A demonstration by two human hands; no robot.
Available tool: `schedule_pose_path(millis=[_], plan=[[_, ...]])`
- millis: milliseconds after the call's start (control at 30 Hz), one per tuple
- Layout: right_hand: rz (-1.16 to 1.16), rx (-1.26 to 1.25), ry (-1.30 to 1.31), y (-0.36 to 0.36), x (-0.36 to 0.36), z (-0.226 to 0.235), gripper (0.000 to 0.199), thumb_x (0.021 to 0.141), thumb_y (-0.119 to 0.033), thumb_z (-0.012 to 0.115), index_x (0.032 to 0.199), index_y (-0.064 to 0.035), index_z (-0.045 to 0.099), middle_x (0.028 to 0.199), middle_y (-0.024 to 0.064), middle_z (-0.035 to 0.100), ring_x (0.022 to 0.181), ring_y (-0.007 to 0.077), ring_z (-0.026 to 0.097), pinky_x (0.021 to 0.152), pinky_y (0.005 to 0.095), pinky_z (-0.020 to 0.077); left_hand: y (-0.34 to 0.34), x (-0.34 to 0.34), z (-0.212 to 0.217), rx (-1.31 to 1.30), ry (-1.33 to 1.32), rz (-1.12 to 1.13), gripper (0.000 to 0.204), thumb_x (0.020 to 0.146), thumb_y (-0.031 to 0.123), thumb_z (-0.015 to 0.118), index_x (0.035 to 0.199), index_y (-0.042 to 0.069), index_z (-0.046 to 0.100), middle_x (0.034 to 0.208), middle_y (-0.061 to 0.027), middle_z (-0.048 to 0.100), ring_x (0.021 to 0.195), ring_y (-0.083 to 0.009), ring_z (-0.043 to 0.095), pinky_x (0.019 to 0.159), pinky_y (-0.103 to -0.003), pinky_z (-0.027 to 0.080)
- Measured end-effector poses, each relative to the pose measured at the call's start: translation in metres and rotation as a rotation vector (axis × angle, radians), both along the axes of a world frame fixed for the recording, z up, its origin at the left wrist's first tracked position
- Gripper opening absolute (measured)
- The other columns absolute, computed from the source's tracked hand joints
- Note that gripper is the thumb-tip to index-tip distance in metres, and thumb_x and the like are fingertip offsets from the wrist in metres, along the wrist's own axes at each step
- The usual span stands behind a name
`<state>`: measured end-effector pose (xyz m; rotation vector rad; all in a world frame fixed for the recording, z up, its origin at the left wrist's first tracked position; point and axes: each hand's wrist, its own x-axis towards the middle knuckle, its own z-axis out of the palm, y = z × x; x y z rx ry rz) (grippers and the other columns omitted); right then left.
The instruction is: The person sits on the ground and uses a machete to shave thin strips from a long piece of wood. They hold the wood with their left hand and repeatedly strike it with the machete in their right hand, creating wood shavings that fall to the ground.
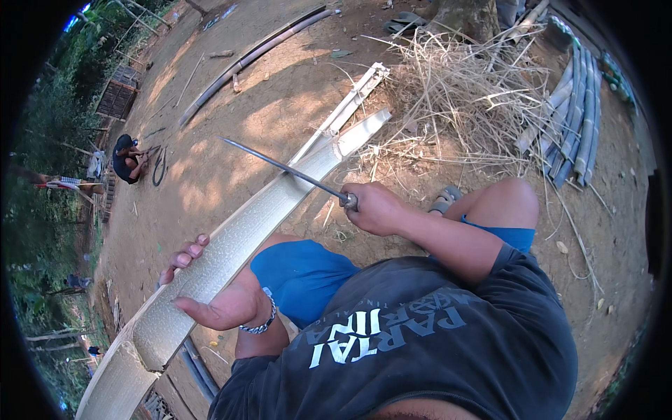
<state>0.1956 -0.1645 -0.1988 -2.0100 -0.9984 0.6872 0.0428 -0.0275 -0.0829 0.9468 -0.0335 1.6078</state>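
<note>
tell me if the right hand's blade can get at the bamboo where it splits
Probably yes. The right hand holds the blade already lying across the bamboo, just short of the split, with nothing between; the left hand supports it lower down.

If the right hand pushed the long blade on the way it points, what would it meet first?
Probably the pale split bamboo slab: the right hand aims its long thin metal blade up and left across it, though depth is unclear.
</note>
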Motion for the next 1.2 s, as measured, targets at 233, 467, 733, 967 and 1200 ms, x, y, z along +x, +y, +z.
schedule_pose_path(millis=[233,467,733,967,1200], plan=[[-0.120,-0.067,0.024,0.002,0.043,-0.075,0.015,0.081,-0.014,0.059,0.093,-0.0053,0.061,0.083,0.0187,0.066,0.082,0.0358,0.064,0.075,0.0443,0.0505,0.023,-0.034,0.034,0.067,0.104,0.022,0.043,0.090,0.048,0.056,0.111,0.010,0.058,0.093,-0.0088,0.062,0.085,-0.0274,0.062,0.077,-0.045,0.051],[0.042,0.117,-0.128,0.016,-0.023,-0.006,0.021,0.081,-0.014,0.059,0.100,-0.0060,0.059,0.082,0.0204,0.065,0.083,0.0398,0.064,0.075,0.0488,0.0494,0.040,-0.083,0.103,0.294,0.211,-0.101,0.040,0.092,0.042,0.051,0.111,0.007,0.058,0.097,-0.0116,0.063,0.089,-0.0307,0.061,0.082,-0.049,0.049],[-0.024,0.031,-0.050,0.016,0.008,-0.019,0.020,0.081,-0.015,0.058,0.097,-0.0015,0.060,0.085,0.0221,0.066,0.083,0.0397,0.065,0.076,0.0465,0.0505,0.062,-0.081,0.111,0.384,0.258,-0.054,0.038,0.093,0.040,0.051,0.113,0.008,0.056,0.099,-0.0113,0.061,0.089,-0.0279,0.059,0.080,-0.046,0.049],[-0.246,-0.128,0.145,0.007,0.070,-0.152,0.022,0.081,-0.015,0.058,0.099,-0.0016,0.060,0.089,0.0211,0.067,0.088,0.0386,0.064,0.080,0.0472,0.0506,0.043,-0.053,0.122,0.414,0.219,0.008,0.036,0.093,0.039,0.052,0.112,0.009,0.055,0.093,-0.0088,0.056,0.083,-0.0266,0.053,0.077,-0.044,0.046],[-0.002,0.015,0.025,0.024,0.031,-0.053,0.020,0.080,-0.014,0.057,0.097,-0.0039,0.061,0.087,0.0218,0.066,0.087,0.0399,0.064,0.082,0.0480,0.0501,0.054,-0.051,0.119,0.369,0.179,-0.086,0.035,0.088,0.036,0.053,0.105,0.005,0.056,0.092,-0.0107,0.056,0.083,-0.0281,0.052,0.076,-0.042,0.045]])
